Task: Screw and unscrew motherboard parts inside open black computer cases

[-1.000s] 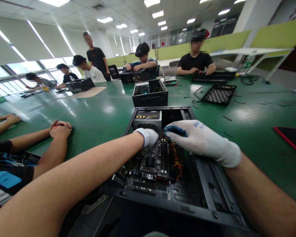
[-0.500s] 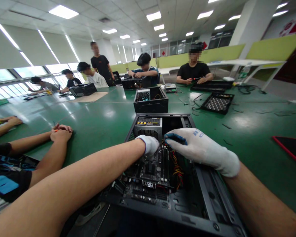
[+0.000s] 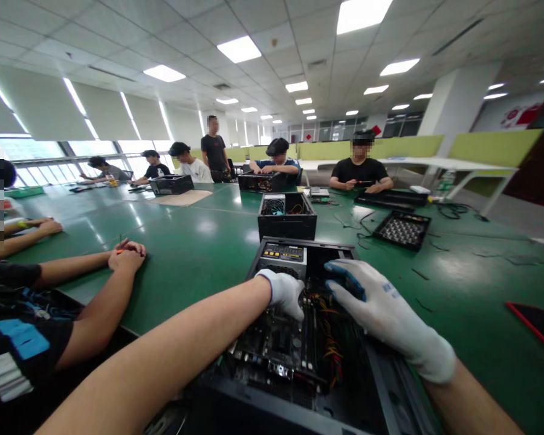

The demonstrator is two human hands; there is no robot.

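A black computer case (image 3: 385, 386) lies before me with its side off, showing a motherboard (image 3: 276, 338). A power supply (image 3: 283, 252) sits at its far end. My left hand (image 3: 288, 293), in a white glove, reaches over the motherboard just in front of the power supply. Its fingers point down, partly hidden and blurred. My right hand (image 3: 367, 296), in a white glove with blue on the finger side, is over the case's right part. Its thumb and fingers are apart with nothing between them. Bundled coloured cables (image 3: 330, 344) run beneath and left of it.
Another small open case (image 3: 288, 225) stands just beyond mine on the green table (image 3: 185, 266). Right of it is a black tray (image 3: 401, 229) of small parts. A red-edged black pad (image 3: 535, 326) lies far right. A co-worker's clasped hands (image 3: 127, 257) rest at left.
My right hand has moved off the cables by the motherboard's edge, towards the right. My left hand has shifted slightly, its thumb now showing. The view has tilted up.
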